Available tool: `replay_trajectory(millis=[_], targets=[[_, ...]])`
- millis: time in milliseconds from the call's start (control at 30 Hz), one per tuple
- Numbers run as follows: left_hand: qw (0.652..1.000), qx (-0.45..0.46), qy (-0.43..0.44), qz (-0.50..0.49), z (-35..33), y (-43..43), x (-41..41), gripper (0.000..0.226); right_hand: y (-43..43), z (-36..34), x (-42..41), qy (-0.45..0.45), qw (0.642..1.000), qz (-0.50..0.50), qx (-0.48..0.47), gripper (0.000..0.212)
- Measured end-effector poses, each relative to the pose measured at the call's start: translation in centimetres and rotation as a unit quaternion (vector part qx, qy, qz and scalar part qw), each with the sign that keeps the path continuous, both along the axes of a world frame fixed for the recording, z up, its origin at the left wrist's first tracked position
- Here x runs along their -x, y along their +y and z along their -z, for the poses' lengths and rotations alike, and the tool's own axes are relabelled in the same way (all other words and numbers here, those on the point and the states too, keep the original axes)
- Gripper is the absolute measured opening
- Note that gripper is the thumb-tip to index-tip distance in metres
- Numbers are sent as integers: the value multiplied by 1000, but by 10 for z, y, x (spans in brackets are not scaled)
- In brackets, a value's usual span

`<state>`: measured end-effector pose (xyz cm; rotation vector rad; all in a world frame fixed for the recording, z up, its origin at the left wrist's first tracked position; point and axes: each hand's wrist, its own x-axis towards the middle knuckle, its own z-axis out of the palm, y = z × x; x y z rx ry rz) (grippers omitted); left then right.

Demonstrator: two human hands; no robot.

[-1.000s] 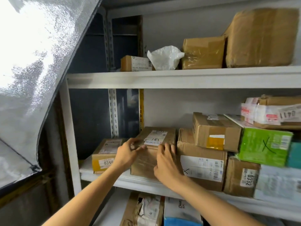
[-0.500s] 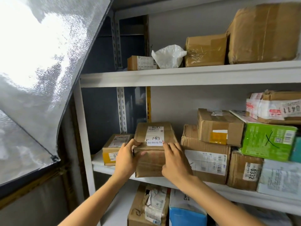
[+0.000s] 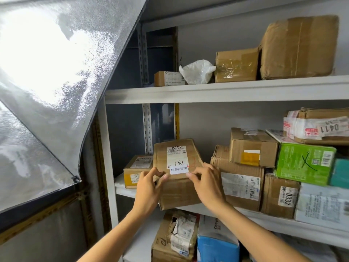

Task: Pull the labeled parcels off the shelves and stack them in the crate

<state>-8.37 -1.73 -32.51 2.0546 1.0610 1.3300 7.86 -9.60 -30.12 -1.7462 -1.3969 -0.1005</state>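
A brown cardboard parcel (image 3: 177,190) with a white label marked 8685 juts out over the front edge of the middle shelf (image 3: 283,221), tilted up toward me. My left hand (image 3: 150,186) grips its left front corner, thumb on top. My right hand (image 3: 206,183) holds its right side, fingertips pinching near the small white sticker. No crate is in view.
A small box with a yellow label (image 3: 135,172) sits left of the held parcel. Several taped boxes (image 3: 243,178) and a green box (image 3: 304,163) fill the shelf to the right. More parcels on the top shelf (image 3: 236,67) and below (image 3: 175,237). A frosted window panel (image 3: 47,82) leans at left.
Both hands have drawn the parcel forward off the shelf edge and tipped its top face toward me. The view has moved closer and slightly left.
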Motion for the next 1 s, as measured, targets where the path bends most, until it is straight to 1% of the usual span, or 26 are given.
replay_trajectory(millis=[67, 100, 133, 233, 267, 333, 400, 467, 567, 633, 700, 900, 933, 1000], targets=[[999, 27, -39, 1, -3, 0, 0, 28, 1, 2, -2, 22, 999, 11, -25, 20], [996, 50, -69, 11, -5, 0, 1, 24, 1, 4, -3, 46, 998, 12, -40, 19], [991, 84, -103, 28, -6, 0, 1, 25, 1, 6, -4, 67, 996, 13, -56, 21], [963, 194, -174, 62, -10, 4, 4, 67, -1, 10, -5, 116, 989, 20, -88, 38], [957, 217, -181, 71, -11, 7, 5, 75, -1, 12, -4, 147, 986, 24, -78, 43], [948, 245, -176, 106, -10, 15, 9, 85, -1, 16, -3, 221, 974, 25, -39, 47], [937, 271, -171, 140, -9, 18, 12, 91, -1, 20, -1, 280, 960, 22, 3, 52], [921, 299, -183, 171, -8, 21, 15, 91, 1, 24, 1, 316, 949, 9, 7, 58], [906, 316, -199, 202, -2, 23, 20, 88, 0, 23, 5, 342, 939, -19, -8, 57], [904, 312, -204, 210, 3, 21, 24, 89, -1, 23, 7, 358, 933, -34, -14, 69], [902, 314, -210, 212, 7, 19, 27, 88, -3, 25, 9, 355, 934, -42, -13, 79], [878, 358, -232, 216, 14, 13, 35, 72, -19, 28, 3, 348, 933, -91, 16, 80], [876, 360, -238, 217, 16, 11, 36, 72, -23, 26, 1, 346, 932, -104, 24, 81], [872, 364, -238, 222, 20, 9, 41, 84, -30, 22, -1, 335, 933, -120, 44, 89]])
